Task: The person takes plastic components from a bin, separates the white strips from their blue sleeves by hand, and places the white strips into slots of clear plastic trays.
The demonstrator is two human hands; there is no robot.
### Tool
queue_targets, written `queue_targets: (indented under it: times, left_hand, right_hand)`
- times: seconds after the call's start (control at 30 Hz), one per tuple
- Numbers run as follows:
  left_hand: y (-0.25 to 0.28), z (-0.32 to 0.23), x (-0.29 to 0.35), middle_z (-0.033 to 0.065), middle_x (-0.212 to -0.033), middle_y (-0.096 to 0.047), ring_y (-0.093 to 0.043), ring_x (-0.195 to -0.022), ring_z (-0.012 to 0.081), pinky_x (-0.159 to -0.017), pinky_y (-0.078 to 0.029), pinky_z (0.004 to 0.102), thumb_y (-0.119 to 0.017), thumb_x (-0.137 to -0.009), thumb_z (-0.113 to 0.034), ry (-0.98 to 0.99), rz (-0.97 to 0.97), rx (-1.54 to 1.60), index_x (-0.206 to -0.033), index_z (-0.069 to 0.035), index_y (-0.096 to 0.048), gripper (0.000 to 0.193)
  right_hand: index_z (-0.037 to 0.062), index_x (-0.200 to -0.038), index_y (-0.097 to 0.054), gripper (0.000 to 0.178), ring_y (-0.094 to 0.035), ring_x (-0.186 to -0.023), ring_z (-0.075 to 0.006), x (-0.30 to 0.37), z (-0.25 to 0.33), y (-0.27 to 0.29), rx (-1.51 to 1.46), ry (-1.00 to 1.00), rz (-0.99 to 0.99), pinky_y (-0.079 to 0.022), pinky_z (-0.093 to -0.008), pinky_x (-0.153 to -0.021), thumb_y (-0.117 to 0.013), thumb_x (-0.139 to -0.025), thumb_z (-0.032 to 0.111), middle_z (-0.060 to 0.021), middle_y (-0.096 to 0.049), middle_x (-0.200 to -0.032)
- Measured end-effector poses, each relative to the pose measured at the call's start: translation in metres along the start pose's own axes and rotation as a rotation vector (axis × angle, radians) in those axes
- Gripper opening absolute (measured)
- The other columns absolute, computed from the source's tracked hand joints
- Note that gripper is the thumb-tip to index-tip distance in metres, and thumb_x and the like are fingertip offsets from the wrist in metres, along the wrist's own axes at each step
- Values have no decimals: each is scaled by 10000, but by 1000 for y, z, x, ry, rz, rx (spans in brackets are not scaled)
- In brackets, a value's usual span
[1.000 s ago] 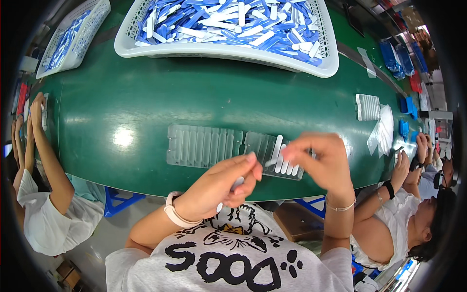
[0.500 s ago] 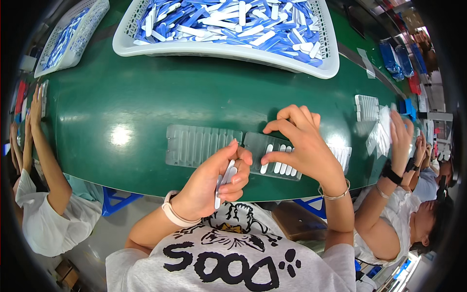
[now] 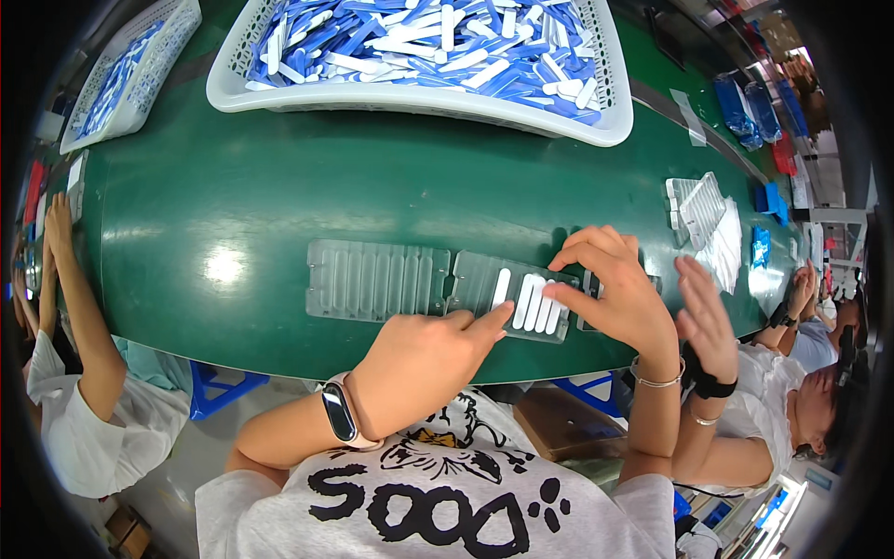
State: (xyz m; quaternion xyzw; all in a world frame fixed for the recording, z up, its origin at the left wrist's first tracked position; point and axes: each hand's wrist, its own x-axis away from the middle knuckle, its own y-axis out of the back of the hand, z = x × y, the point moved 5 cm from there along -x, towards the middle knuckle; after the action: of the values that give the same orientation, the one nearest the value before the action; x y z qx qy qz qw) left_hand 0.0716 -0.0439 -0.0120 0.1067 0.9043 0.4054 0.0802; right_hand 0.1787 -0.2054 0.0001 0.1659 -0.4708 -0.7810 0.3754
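Nearest us is our printed grey shirt, and both forearms rise past it, elbows bent and angled inward. Our left wrist wears a pale band with a dark face. Beyond it our left hand lies low, back upward, index finger stretched right to the lower end of a single white strip. Its other fingers curl underneath, so we cannot tell whether that grip holds anything.

Our right forearm stands steeper, with a thin bracelet at the wrist. Our right hand arches over the end of a clear tray, thumb and index finger parted, its grip wrapped around nothing. The thumb tip is at the upper ends of the white strips: four sit side by side in the tray's right part, the single one a gap to their left. Just left is a bare ribbed tray, all on the green bench.

To the right, a co-worker's hand is raised near ours. Farther off are more clear trays, then a white basket heaped with blue and white strips.
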Motion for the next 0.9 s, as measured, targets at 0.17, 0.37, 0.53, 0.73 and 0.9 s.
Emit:
queue_targets:
  times: [0.17,0.37,0.53,0.73,0.9]
  left_hand:
    - [-3,-2,-2,40,-628,-584,-569,-482,214,-427,-472,331,-625,-875,-222,-38,113,-94,-1138,-84,-624,298]
    - [-2,6,9,36,-625,-584,-524,-454,179,-437,-436,305,-593,-910,-239,14,-103,308,-1116,-58,-627,276]
    - [0,11,8,-40,-644,-473,-346,-487,46,-431,-267,200,-452,-994,-347,179,212,1143,-1100,-27,-604,370]
    - [4,19,8,-6,-659,-437,-239,-445,20,-404,-193,175,-152,-935,-672,603,242,1597,-1292,-39,-406,770]
    - [3,16,6,35,-720,-488,-232,-431,27,-396,-203,180,-149,-912,-706,596,195,1656,-1333,-43,-354,812]
  right_hand:
    - [67,-877,-645,95,-541,-738,-212,2,-1,-3,-100,-7,-181,-381,-335,-703,-681,-809,123,-35,-617,-848]
    - [45,-879,-641,201,-555,-741,-253,5,29,11,15,335,-320,-441,-334,-661,-687,-695,-25,-72,-592,-840]
    - [47,-908,-659,205,-572,-747,-239,1,26,1,-144,238,-233,-460,-328,-669,-684,-719,-29,-69,-599,-840]
    - [12,-968,-618,264,-625,-746,-266,-34,24,-7,-339,-106,196,-488,-348,-650,-725,-741,95,-119,-637,-858]
    - [40,-1013,-586,346,-557,-752,-227,-45,20,-6,-119,5,91,-456,-320,-681,-751,-720,121,-83,-600,-855]
